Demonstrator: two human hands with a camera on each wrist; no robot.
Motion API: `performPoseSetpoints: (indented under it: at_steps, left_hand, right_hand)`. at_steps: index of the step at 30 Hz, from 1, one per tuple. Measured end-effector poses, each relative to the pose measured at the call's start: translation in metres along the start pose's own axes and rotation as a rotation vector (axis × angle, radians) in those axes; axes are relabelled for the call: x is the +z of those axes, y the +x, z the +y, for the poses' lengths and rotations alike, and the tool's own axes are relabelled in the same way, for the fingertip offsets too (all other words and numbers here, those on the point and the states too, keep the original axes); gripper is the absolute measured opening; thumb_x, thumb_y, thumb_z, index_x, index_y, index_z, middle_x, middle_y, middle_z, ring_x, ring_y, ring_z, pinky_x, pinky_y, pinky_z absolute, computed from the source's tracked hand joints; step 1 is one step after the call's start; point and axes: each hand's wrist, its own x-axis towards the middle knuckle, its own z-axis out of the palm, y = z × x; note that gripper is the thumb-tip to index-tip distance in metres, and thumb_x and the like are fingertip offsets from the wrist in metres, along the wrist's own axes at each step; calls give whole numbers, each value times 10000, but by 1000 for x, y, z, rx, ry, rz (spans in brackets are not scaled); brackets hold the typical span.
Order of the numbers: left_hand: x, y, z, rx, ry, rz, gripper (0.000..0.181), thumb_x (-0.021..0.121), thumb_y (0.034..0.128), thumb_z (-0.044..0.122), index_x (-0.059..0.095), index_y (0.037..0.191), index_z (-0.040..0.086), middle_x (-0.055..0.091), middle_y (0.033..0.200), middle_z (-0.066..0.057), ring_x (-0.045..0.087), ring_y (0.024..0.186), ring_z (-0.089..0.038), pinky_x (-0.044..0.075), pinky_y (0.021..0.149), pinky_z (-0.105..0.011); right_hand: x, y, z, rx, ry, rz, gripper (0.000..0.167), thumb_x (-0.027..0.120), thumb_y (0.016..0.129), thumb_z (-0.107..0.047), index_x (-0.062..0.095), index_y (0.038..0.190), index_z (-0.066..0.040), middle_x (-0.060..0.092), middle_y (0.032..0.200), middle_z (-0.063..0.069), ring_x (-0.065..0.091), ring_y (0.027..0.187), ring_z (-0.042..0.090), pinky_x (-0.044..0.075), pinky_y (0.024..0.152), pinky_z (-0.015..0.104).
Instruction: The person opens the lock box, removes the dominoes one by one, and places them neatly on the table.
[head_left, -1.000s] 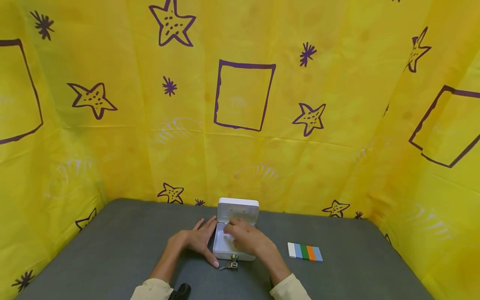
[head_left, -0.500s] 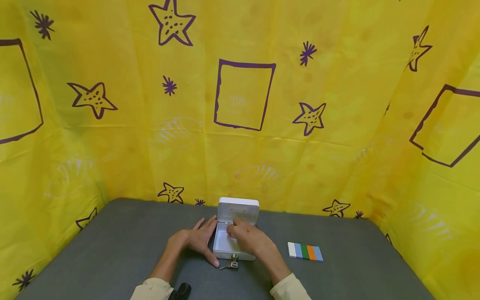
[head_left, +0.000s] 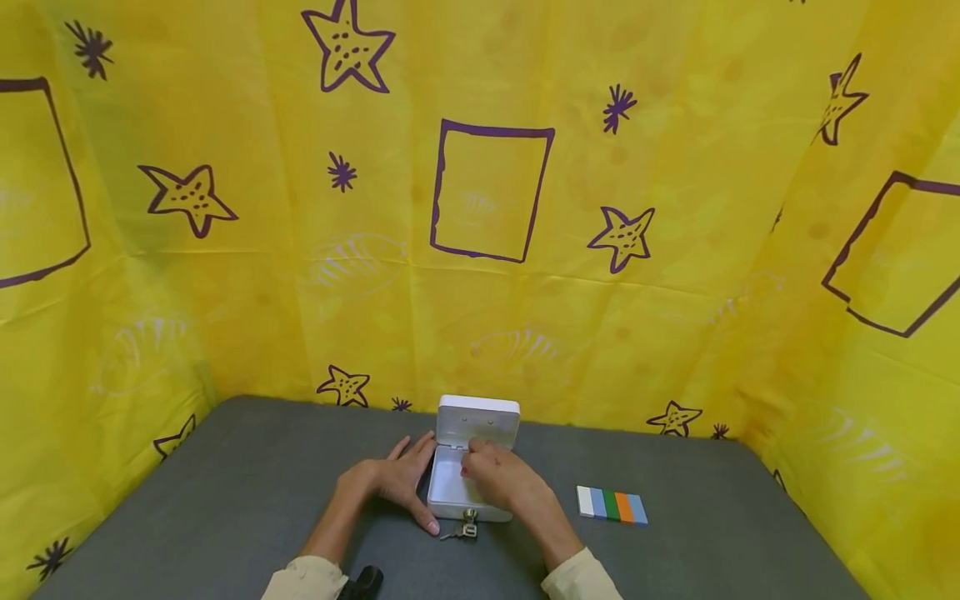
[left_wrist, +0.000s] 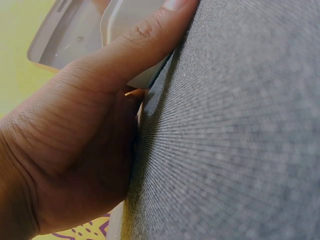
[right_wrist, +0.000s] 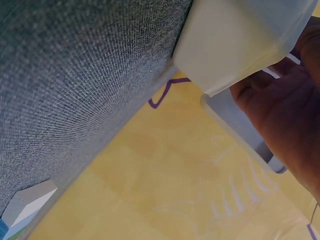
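Note:
A white lidded box (head_left: 450, 510) stands on the table with its lid (head_left: 477, 421) raised at the back. Small keys (head_left: 466, 530) hang from the lock on its front. My left hand (head_left: 397, 485) rests beside the box's left side, fingers spread and thumb at the front corner. In the left wrist view that thumb (left_wrist: 145, 37) lies along the box wall. My right hand (head_left: 498, 477) reaches over the right rim into the box with curled fingers. A tiny red thing (head_left: 464, 472) shows at its fingertips, its kind unclear. The right wrist view hides these fingertips behind the box wall.
A row of coloured tiles (head_left: 611, 505), white, light blue, green and orange, lies to the right of the box on the dark grey table (head_left: 285, 450). Yellow patterned cloth (head_left: 480, 317) hangs behind the table and along its sides.
The right hand has shifted slightly rightward inside the box, its fingers now more curled, and the red bit has come into sight. My left hand and the box keep their places.

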Motion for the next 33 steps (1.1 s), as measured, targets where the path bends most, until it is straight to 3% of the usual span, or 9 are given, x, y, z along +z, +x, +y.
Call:
performPoseSetpoints:
  at_steps: [11,24,29,33]
  left_hand:
    - [2,0,-3,-3,10,10,1436,867,629,762,152,1642,37,48,1760,-231,15,1659,-357,-62,1330,-608]
    - [2,-1,-1,-8,-2,3,1454,855,619,786,141,1651,52,40,1764,-216,8,1658,-361,-59,1327,-618]
    - [1,-1,-1,-6,-15,-6,1476,859,604,794,130,1653,54,24,1765,-217,-14,1660,-357,-78,1325,-613]
    - [2,-1,-1,-5,-15,-7,1479,856,605,798,125,1655,55,23,1765,-216,-12,1659,-356,-77,1325,-616]
  right_hand:
    - [-2,2,-1,36,2,-55,120,749,923,-18,752,944,-137,660,882,2,505,700,87,478,675,199]
    - [2,3,-3,24,-66,-27,14,743,961,-126,733,954,-121,681,861,1,533,687,96,468,644,205]
    - [4,3,-1,31,-93,17,35,698,988,-129,725,968,-136,711,869,11,553,668,114,460,623,227]
    - [4,1,0,34,-93,28,72,697,980,-115,711,1040,-153,738,916,23,601,689,134,520,656,248]
